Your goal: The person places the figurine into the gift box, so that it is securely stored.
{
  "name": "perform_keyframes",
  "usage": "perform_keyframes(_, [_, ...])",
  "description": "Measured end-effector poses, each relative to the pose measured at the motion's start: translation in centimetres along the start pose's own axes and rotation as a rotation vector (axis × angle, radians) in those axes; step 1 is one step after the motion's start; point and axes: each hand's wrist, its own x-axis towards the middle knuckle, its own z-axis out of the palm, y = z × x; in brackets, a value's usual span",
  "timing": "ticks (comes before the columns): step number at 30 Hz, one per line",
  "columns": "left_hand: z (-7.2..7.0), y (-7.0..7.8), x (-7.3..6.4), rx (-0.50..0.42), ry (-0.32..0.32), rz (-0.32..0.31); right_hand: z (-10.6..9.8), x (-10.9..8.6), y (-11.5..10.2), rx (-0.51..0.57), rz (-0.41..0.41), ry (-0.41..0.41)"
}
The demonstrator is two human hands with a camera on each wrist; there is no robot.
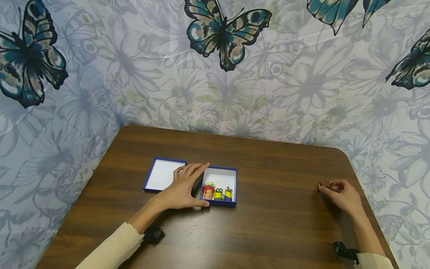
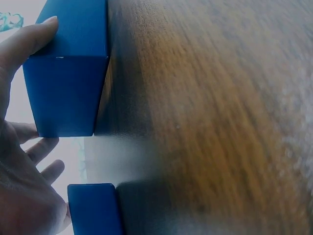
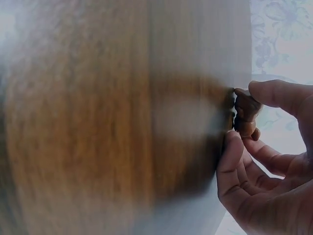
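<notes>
My left hand [image 1: 183, 188] spans the left end of a blue box [image 1: 220, 203] with a white inside, thumb against the front wall and fingers at the back corner. In the left wrist view the thumb presses the side of this blue box [image 2: 66, 93]. Inside, along the front, lie a red-and-tan toy figure [image 1: 208, 191] and two yellow minion figures [image 1: 218, 194]. Far to the right, my right hand [image 1: 342, 196] pinches a small brown toy figure [image 3: 247, 111] between thumb and fingers, close to the tabletop. Its details are dark.
The box's blue lid [image 1: 164, 175], white inside up, lies left of the box, partly behind my left hand. The brown wooden table [image 1: 268, 168] ends near my right hand. Behind it hangs a butterfly-print cloth [image 1: 228, 101].
</notes>
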Motion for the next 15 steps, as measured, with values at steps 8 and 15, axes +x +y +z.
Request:
perform_keyframes(8, [0.07,0.05,-0.03,-0.006,-0.010,-0.007,0.06,-0.25,0.32,-0.027,-0.033,0.054])
perform_keyframes(15, [-0.01,-0.07,0.10,0.004,-0.011,-0.004,-0.38,-0.31,0.41,-0.040,-0.029,0.066])
